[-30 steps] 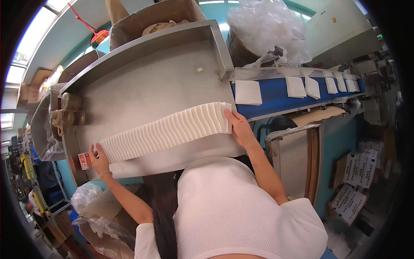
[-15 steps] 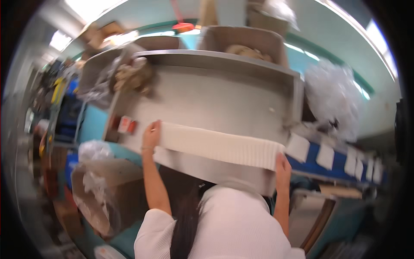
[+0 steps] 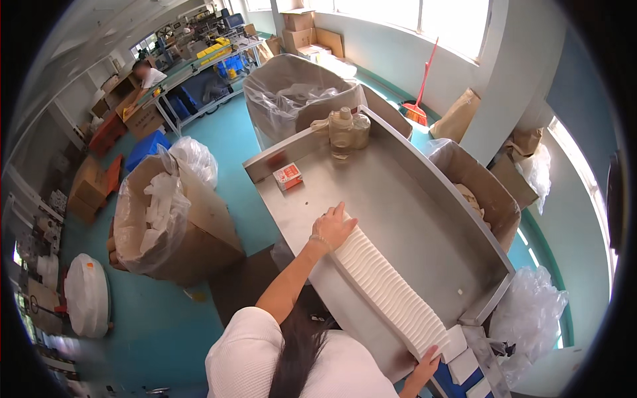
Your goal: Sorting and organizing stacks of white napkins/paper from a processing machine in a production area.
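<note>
A long row of white flat pads [image 3: 388, 288] stands on edge along the near side of a steel tray table [image 3: 405, 205]. My left hand [image 3: 332, 227] presses flat against the row's far left end. My right hand [image 3: 424, 365] holds the other end at the tray's lower right corner, only partly in view. The row is squeezed between the two hands. My white sleeve and dark hair fill the lower middle of the view.
A small red and white box [image 3: 287, 176] and a clear bottle [image 3: 345, 129] sit at the tray's far end. Bag-lined cardboard boxes [image 3: 179, 219] stand left and behind. White pads lie on a blue conveyor [image 3: 468, 368]. A red broom [image 3: 421, 86] leans by the wall. Another person [image 3: 142, 73] works far off.
The view has swung round sharply. Both hands stay on the ends of the white row, which now lies along the tray's near edge.
</note>
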A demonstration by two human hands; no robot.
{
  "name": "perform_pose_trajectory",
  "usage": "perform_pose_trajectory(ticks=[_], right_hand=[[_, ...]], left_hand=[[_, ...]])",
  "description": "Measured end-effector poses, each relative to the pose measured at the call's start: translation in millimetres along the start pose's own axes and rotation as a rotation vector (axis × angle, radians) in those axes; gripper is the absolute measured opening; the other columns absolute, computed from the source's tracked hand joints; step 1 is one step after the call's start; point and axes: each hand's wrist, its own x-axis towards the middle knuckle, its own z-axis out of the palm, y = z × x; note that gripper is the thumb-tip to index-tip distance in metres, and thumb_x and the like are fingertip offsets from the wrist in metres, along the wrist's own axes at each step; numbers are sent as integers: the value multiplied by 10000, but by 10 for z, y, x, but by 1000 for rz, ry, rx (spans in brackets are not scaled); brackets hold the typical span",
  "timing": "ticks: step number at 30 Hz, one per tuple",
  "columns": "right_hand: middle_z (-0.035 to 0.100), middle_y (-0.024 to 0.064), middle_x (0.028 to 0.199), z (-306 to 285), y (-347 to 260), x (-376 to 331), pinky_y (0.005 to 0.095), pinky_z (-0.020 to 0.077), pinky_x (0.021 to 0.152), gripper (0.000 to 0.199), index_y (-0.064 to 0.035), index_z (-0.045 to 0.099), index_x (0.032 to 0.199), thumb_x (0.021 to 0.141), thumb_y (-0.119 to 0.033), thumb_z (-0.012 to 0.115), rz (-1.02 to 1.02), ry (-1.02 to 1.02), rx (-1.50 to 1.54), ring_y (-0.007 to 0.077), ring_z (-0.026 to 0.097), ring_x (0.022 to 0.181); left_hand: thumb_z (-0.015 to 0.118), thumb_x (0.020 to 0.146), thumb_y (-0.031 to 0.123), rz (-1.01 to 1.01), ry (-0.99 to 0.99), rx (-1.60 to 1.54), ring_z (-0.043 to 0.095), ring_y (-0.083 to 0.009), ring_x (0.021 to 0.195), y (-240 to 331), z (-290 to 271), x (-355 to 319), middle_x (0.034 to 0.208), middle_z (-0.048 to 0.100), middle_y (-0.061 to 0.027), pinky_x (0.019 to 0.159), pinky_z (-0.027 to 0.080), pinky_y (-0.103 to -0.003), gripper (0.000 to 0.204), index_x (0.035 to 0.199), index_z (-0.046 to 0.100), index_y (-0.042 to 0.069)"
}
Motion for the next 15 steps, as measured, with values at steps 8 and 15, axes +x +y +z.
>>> perform_pose_trajectory(ticks=[8, 15], right_hand=[[582, 190, 1286, -481, 428, 209, 470, 488, 850, 465, -189, 440, 1431, 978, -262, 516, 559, -276, 625, 317, 585, 1113], [645, 147, 1086, -308, -25, -111, 388, 476, 732, 344, 15, 572, 1255, 943, -123, 535, -334, -351, -496, 288, 616, 926]], left_hand=[[555, 898, 513, 144, 161, 108, 574, -335, 1067, 105, 249, -108, 1176, 576, -164, 887, 418, -485, 627, 1319, 496, 53], [555, 903, 501, 123, 160, 115, 575, -342, 1067, 84, 213, -166, 1178, 582, -171, 889, 420, -486, 613, 1315, 499, 51]])
